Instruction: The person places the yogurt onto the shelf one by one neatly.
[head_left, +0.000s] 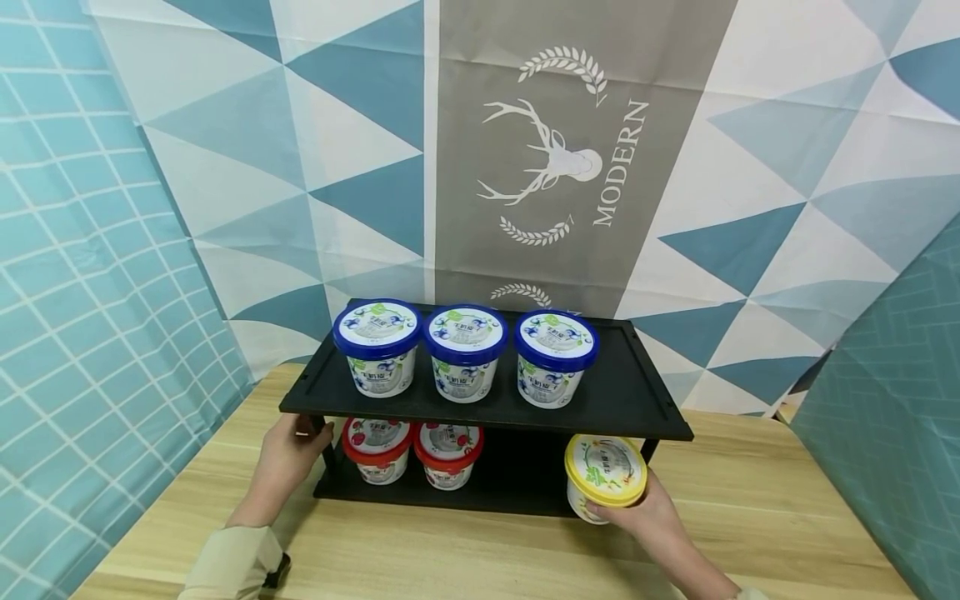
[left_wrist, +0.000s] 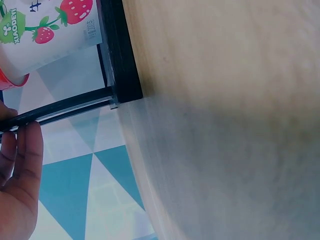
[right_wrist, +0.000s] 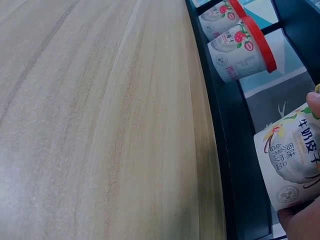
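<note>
A two-tier black rack [head_left: 637,375] stands on the wooden table. With its fingers and thumb, my left hand [head_left: 292,450] grips a bar at the rack's left side; the left wrist view shows this hand [left_wrist: 20,185] pinching the bar [left_wrist: 70,102]. My right hand [head_left: 651,510] holds a tub with a yellow lid [head_left: 606,471] at the right front of the lower tier. In the right wrist view, the white wall of this tub [right_wrist: 292,155] shows between thumb and fingers. Whether its base touches the tier is hard to tell.
Three blue-lidded tubs [head_left: 461,354] stand in a row on the upper tier. Two red-lidded tubs [head_left: 450,454] sit at the left of the lower tier. Behind the rack hangs a patterned cloth [head_left: 360,167]. Wooden tabletop [head_left: 420,550] extends in front.
</note>
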